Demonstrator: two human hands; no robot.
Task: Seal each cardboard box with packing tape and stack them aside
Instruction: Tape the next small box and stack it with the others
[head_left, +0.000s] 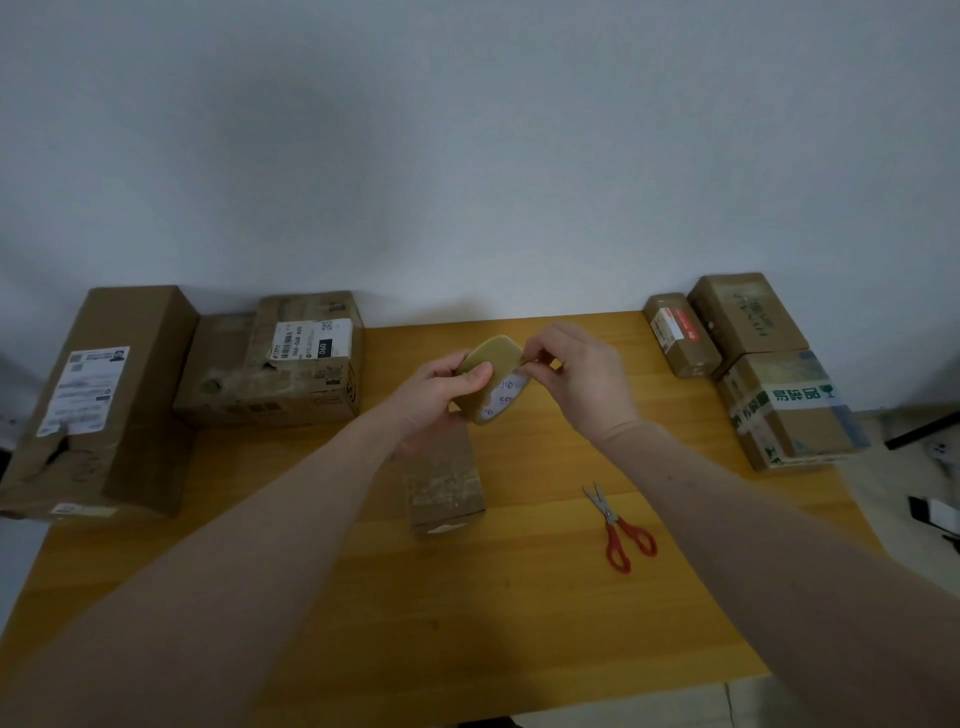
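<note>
My left hand (439, 395) grips a roll of tan packing tape (493, 379) above the table's middle, thumb across its outer face. My right hand (576, 374) pinches at the roll's upper right edge, where the tape end seems to be. Below the hands a small cardboard box (447, 483) stands on the wooden table (519, 623). On the left stand a tall labelled box (104, 405) and two boxes side by side (291, 364). Three more boxes are grouped on the right: a small one (680, 335), one behind it (748, 317), and a green-taped one (789, 410).
Red-handled scissors (621, 530) lie on the table right of the small box. A plain grey wall runs behind the table. Dark objects lie on the floor (935, 512) beyond the table's right edge.
</note>
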